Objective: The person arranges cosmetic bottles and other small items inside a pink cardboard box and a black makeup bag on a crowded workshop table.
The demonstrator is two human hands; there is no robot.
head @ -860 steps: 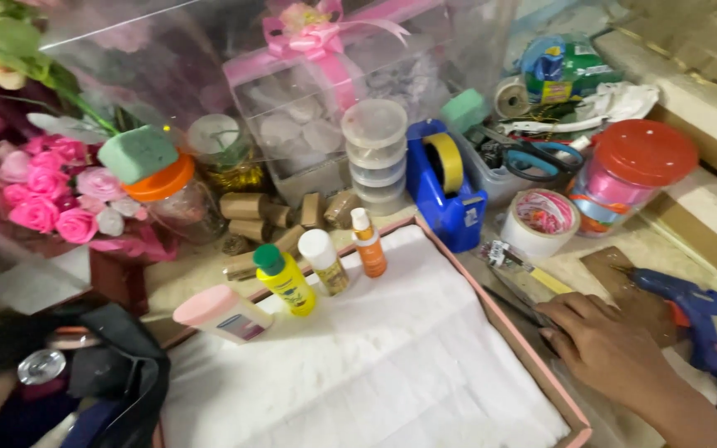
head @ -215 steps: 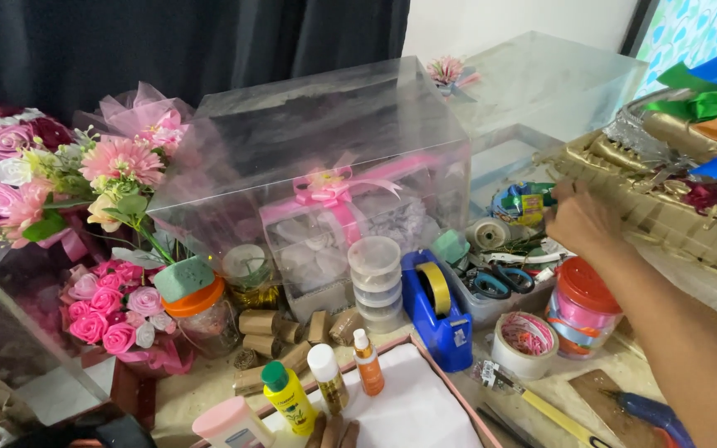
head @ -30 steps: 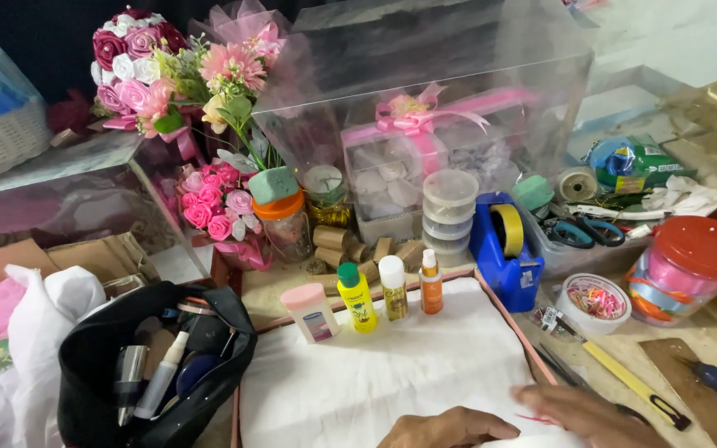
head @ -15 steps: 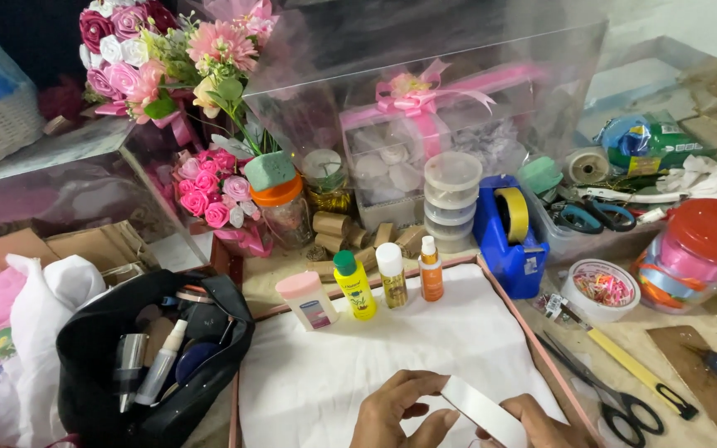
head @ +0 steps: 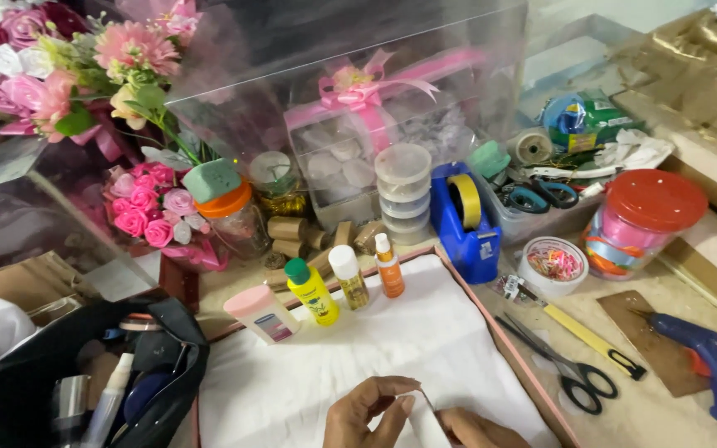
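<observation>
white cloth sheet (head: 425, 348) spread flat in pink-rimmed tray (head: 541, 390) at table's near edge | left hand (head: 371, 415) and right hand (head: 479, 430) pinch small white paper strip (head: 426, 419) over it | strip not yet laid down

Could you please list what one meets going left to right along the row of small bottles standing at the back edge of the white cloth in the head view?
Pink-capped bottle → yellow bottle with green cap → small white-capped bottle → orange bottle → blue tape dispenser.
</observation>
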